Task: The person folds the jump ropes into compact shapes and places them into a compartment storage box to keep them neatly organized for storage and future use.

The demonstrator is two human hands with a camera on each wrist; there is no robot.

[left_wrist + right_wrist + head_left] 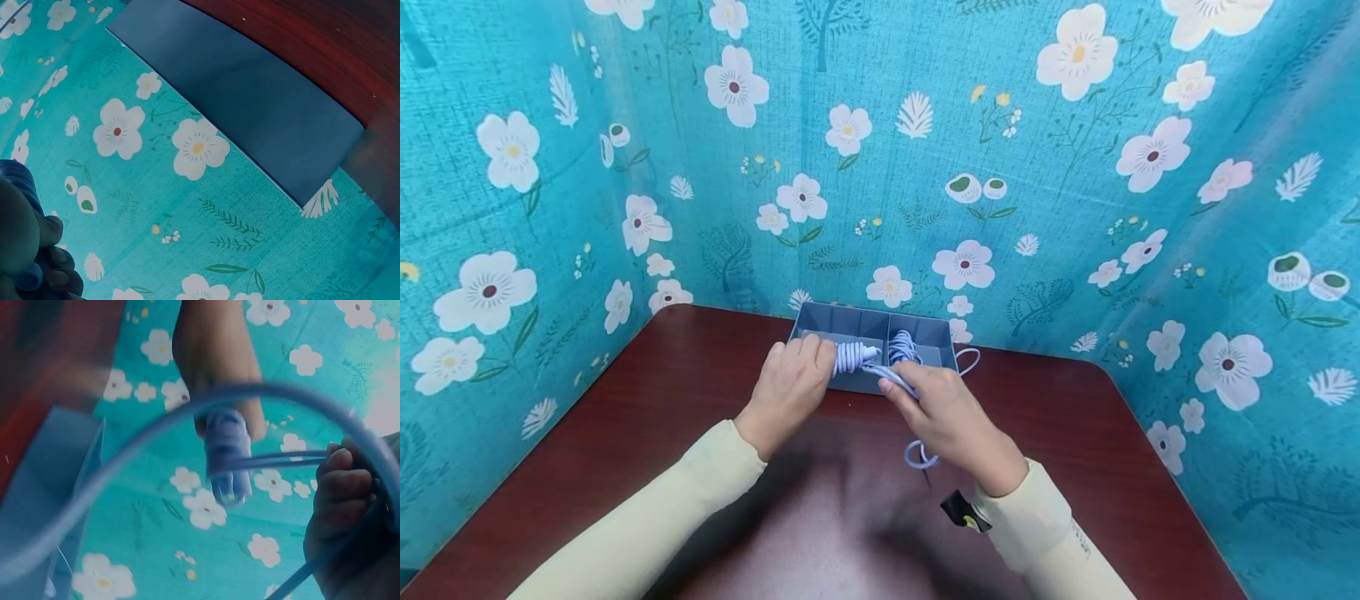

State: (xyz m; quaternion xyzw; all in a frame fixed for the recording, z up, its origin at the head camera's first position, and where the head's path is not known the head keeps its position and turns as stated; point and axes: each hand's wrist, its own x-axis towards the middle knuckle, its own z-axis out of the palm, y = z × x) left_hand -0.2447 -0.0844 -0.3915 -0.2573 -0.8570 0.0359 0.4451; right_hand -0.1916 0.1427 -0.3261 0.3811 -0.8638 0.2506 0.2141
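Observation:
My left hand grips one end of a tightly wound bundle of pale blue cord, held over the box. To its right, my right hand holds strands of the same cord, which stretch between the two hands. In the right wrist view, two strands run from the bundle to the curled fingers, and a large cord loop crosses in front. A loose loop hangs below the right hand. The left wrist view shows only part of the left hand, dark at the edge.
Beyond the hands, a grey-blue divided box stands near the back edge of the dark red table. Another coil of cord lies in its right compartment. A cord loop shows at the box's right side. Floral teal cloth hangs behind.

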